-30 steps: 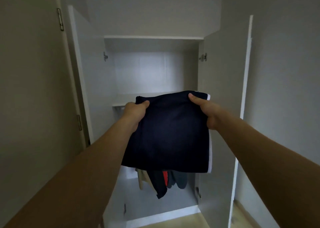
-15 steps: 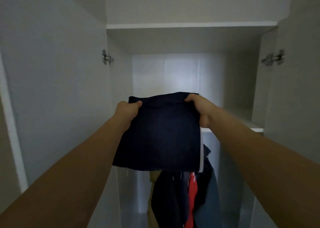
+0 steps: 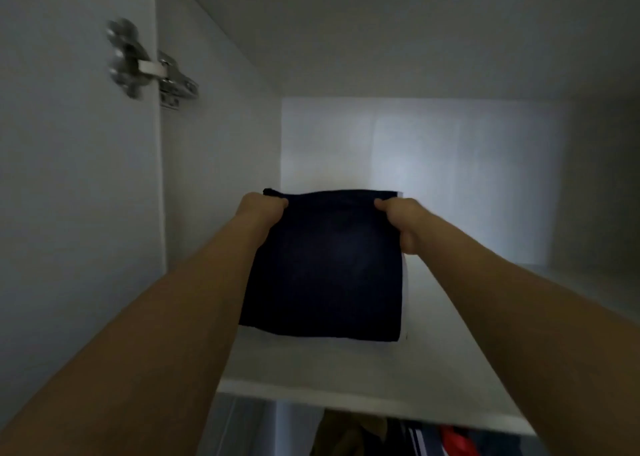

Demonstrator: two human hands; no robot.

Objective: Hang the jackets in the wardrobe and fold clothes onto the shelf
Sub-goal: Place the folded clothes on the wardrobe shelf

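While both arms reach into the white wardrobe, left hand and right hand each pinch a far corner of the folded navy garment. It hangs over the shelf, roughly square, slightly longer front-to-back, gripped edge toward the back wall, white trim along its right side. Hanging clothes show below the shelf; door hinge upper left.

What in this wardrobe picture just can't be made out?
Head view only:
- Whether the folded dark garment rests on the shelf or hangs above it: dim light, steep angle.
- The fingers of the left hand and right hand: tucked under the cloth.
- The hanging clothes: cut off by the bottom edge.
- The hinge: blurred.
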